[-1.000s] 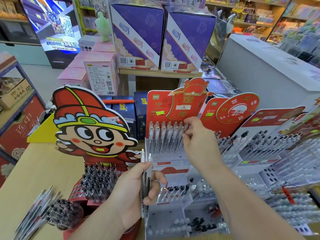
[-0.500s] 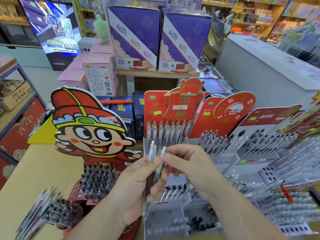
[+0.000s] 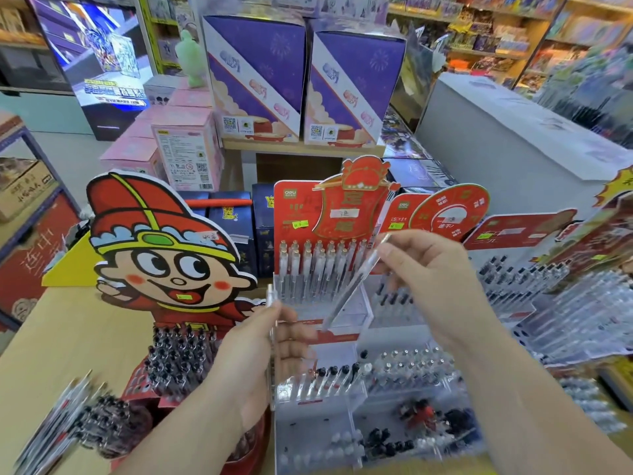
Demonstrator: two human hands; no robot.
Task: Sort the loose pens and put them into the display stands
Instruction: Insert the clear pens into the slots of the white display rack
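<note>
Pinching a clear pen (image 3: 354, 287) in my right hand (image 3: 428, 279), my left hand (image 3: 257, 354) gripping a spare pen (image 3: 270, 299); next, I judge, it needs a free slot in the far red stand (image 3: 294, 207).

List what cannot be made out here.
Head view:
Left hand: fingers hide whether it grips one pen or more.
Tilted pen in right hand: motion blur, ink colour unreadable.
Price tag on red stand: too small to read.
Pens at right edge: blurred, cut by the frame.
Bundle at lower left: cut by the frame.
</note>
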